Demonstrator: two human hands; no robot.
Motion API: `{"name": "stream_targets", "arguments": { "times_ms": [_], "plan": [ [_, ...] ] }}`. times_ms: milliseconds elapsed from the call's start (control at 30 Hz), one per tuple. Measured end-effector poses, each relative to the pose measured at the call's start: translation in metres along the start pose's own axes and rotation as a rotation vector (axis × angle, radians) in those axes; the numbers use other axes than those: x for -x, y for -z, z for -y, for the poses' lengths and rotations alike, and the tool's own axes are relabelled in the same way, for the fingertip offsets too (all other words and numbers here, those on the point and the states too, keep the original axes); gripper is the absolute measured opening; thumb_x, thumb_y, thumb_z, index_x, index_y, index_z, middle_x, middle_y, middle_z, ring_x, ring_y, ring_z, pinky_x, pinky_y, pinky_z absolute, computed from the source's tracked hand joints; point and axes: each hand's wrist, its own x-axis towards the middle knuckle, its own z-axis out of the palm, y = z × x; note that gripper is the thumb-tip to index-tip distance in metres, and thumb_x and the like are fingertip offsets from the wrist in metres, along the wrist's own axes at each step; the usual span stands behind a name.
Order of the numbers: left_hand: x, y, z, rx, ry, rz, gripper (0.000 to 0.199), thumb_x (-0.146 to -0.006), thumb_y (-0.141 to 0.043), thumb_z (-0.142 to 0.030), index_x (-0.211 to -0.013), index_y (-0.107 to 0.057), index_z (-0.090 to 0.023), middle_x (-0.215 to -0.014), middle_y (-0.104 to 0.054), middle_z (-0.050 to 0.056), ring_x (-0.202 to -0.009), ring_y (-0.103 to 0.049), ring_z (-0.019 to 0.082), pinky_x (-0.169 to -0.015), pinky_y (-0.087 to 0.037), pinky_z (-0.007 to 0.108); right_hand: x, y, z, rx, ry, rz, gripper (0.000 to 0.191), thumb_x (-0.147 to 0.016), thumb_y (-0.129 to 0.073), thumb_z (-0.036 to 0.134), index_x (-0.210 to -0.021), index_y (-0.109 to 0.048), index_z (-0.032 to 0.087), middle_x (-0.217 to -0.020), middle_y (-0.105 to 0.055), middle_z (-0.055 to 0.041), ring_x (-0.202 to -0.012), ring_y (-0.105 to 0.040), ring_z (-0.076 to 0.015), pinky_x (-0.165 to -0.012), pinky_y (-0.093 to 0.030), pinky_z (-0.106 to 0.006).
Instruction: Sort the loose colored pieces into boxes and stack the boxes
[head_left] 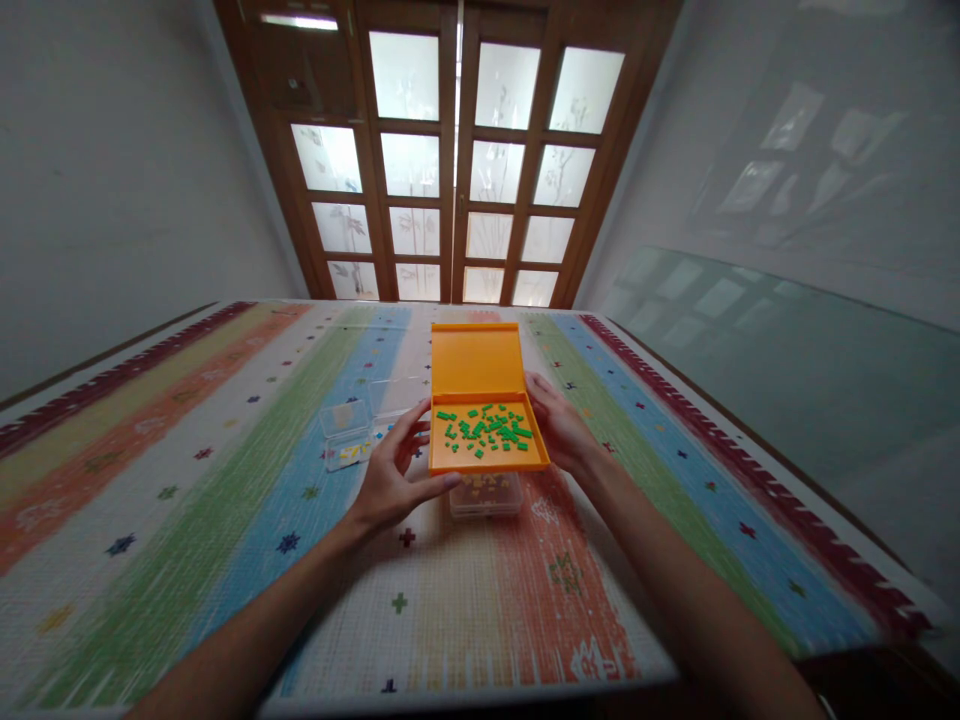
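Between my two hands is an orange hinged box (487,465), its lid (475,360) raised at the far side. Many small green pieces (480,430) lie scattered over its floor. My left hand (397,465) grips the left side, thumb along the front edge and fingers behind and beneath. At the right side, my right hand (559,420) holds the box, with its fingers partly hidden behind it. Below the orange box stands a clear plastic case (487,500) with small yellowish pieces inside, partly covered from view.
Left of my hands, a small clear box (346,425) lies open with yellow pieces in it. Another clear container with blue pieces (382,428) is partly hidden by my left hand. A striped cloth (247,540) covers the table. A glass panel (750,320) leans at the right wall.
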Motion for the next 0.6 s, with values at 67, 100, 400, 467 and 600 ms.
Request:
{"name": "stream_targets", "arguments": {
  "times_ms": [67,100,400,467,600],
  "plan": [
    [0.0,0.0,0.001,0.01,-0.001,-0.006,0.092,-0.066,-0.091,-0.046,-0.146,-0.052,-0.022,-0.145,-0.058,0.017,-0.123,-0.062,0.031,-0.106,-0.055,0.051,-0.001,0.004,0.0,0.006,0.004,0.021,0.033,-0.083,-0.078,0.049,-0.098,-0.061,0.024,-0.106,-0.075,-0.0013,-0.103,-0.072,-0.0231,-0.081,-0.061,-0.03],
    [0.001,0.0,0.002,0.017,-0.004,-0.012,0.092,-0.066,-0.092,-0.045,-0.146,-0.053,-0.022,-0.145,-0.058,0.017,-0.123,-0.062,0.031,-0.106,-0.055,0.05,-0.001,0.007,0.0,0.004,0.006,0.034,0.033,-0.083,-0.078,0.049,-0.099,-0.061,0.024,-0.106,-0.075,-0.0013,-0.103,-0.072,-0.0232,-0.079,-0.061,-0.03],
    [-0.001,0.001,0.004,0.057,-0.019,-0.033,0.088,-0.067,-0.092,-0.041,-0.145,-0.055,-0.023,-0.143,-0.06,0.016,-0.121,-0.064,0.03,-0.103,-0.057,0.046,-0.001,0.016,-0.003,-0.117,-0.042,0.097,0.03,-0.079,-0.083,0.04,-0.1,-0.068,0.025,-0.111,-0.075,0.0001,-0.092,-0.073,-0.0203,-0.077,-0.061,-0.029],
    [-0.001,0.002,0.006,0.056,-0.019,-0.04,0.087,-0.067,-0.091,-0.041,-0.145,-0.055,-0.024,-0.143,-0.06,0.015,-0.12,-0.064,0.03,-0.103,-0.057,0.046,0.0,0.016,-0.002,-0.096,-0.035,0.102,0.027,-0.08,-0.081,0.038,-0.102,-0.069,0.025,-0.112,-0.075,-0.001,-0.094,-0.073,-0.0209,-0.075,-0.06,-0.029],
    [-0.002,0.003,0.008,0.05,-0.02,-0.072,0.086,-0.066,-0.092,-0.043,-0.142,-0.058,-0.023,-0.141,-0.062,0.015,-0.121,-0.064,0.03,-0.105,-0.056,0.047,0.003,0.015,0.002,-0.055,-0.055,0.121,0.028,-0.079,-0.077,0.036,-0.103,-0.072,0.023,-0.106,-0.076,-0.004,-0.093,-0.072,-0.0216,-0.073,-0.059,-0.028]
  ]
}}
